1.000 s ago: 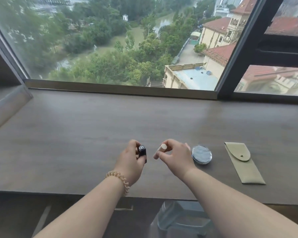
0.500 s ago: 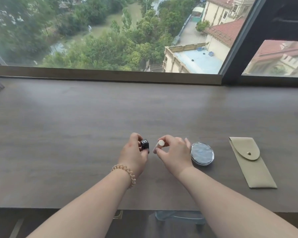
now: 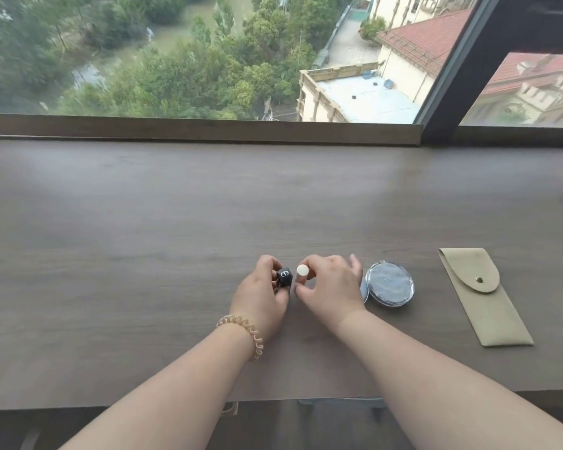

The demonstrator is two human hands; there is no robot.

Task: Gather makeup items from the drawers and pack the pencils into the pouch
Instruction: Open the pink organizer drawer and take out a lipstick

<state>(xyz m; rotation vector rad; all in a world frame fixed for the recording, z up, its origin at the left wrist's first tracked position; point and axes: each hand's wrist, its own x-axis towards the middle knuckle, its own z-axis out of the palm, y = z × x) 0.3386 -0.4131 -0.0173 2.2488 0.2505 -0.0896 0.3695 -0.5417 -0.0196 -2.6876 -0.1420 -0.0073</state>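
Note:
My left hand [image 3: 260, 295] grips a small black square-capped makeup item [image 3: 284, 277], held upright just above the desk. Right beside it, my right hand [image 3: 330, 289] pinches a thin item with a round cream end [image 3: 302, 271], also upright; its body is hidden by my fingers. A round clear compact with a dark blue lid [image 3: 390, 283] lies on the desk just right of my right hand. Further right lies a beige pouch [image 3: 483, 297], flap snapped shut. A coiled beige band sits on my left wrist.
The dark wooden desk [image 3: 176, 238] runs along a large window; its sill [image 3: 202, 129] borders the far edge. A dark window post [image 3: 462, 76] rises at the back right. Below the front edge, a clear container [image 3: 338, 405] shows between my arms.
Both hands have lowered toward the desk with the two items turned more upright. The view has tilted down, showing more desk and less window.

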